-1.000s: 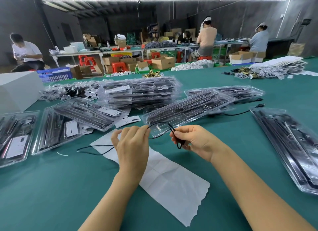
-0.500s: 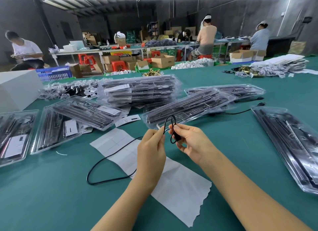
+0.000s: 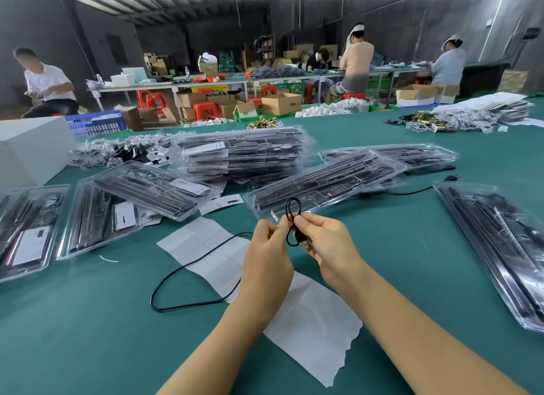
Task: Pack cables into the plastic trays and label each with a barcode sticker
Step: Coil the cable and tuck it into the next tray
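I hold a black cable [image 3: 188, 272] up between both hands over the green counter [image 3: 73, 335]. My right hand [image 3: 326, 247] has its fingers [image 3: 309, 219] curled round the plug end, the metal tip poking out below my thumb, with a small loop standing up above my grip. My left hand [image 3: 266, 256] pinches the same cable right beside it, fingertips touching the loop's base. From there the cable drops behind my left hand, runs across a white sheet [image 3: 312, 321] and lies in one wide slack bend on the counter to my left.

The sheet lies flat under my wrists, its near edge torn and ragged. Just beyond my hands sits a clear tray [image 3: 329, 182], tilted, its near rim almost under the loop. A stack of filled trays [image 3: 241, 150] rises behind it. To my left, two more trays [image 3: 97, 218] overlap, and another sits at the counter's left side, cut by the picture's edge. On my right a long tray [image 3: 500, 247] runs close to the edge of view. A second cable [image 3: 412, 191] lies between that tray and the middle one.

Open green counter shows in front of me on both sides of my forearms, widest at lower left.
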Available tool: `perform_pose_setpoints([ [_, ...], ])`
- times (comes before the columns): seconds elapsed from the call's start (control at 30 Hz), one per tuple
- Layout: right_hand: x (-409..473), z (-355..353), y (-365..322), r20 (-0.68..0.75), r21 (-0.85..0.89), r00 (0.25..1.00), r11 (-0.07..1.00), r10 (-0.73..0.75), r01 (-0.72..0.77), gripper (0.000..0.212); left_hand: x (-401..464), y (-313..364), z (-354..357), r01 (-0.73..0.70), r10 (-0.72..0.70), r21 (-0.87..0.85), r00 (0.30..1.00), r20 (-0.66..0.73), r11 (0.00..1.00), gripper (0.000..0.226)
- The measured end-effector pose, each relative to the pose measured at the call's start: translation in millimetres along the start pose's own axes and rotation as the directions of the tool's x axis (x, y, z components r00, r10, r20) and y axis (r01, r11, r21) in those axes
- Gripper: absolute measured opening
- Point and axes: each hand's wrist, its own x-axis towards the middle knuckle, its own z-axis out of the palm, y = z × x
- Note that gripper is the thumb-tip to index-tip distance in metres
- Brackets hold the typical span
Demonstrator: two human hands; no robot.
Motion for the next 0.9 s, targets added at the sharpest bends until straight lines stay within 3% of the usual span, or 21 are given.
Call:
perform_pose_setpoints([
  [0.3, -5, 7, 8, -0.018, 0.008, 0.994, 0.994, -0.111, 0.111, 0.021, -4, -2, 4, 0.032, -0.034, 0.085, 0.999, 0.021, 0.996, 0.051],
  [0.57, -5, 9, 11, -0.057, 0.036, 0.997, 0.998, -0.045, 0.047, 0.017, -3, -5, 8, 0.027, -0.031, 0.12, 0.999, 0.03, 0.992, 0.045],
  [0.77, -4, 10, 12, -0.059, 0.066, 0.996, 0.996, -0.062, 0.065, 0.024, -2, -5, 9, -0.016, 0.014, 0.034, 0.998, 0.064, 0.999, 0.03],
  [0.9, -1, 7, 11, -0.093, 0.005, 0.993, 0.997, -0.078, 0.079, 0.022, -1, -3, 7, -0.005, 0.012, -0.081, 0.996, 0.087, 0.997, 0.036],
])
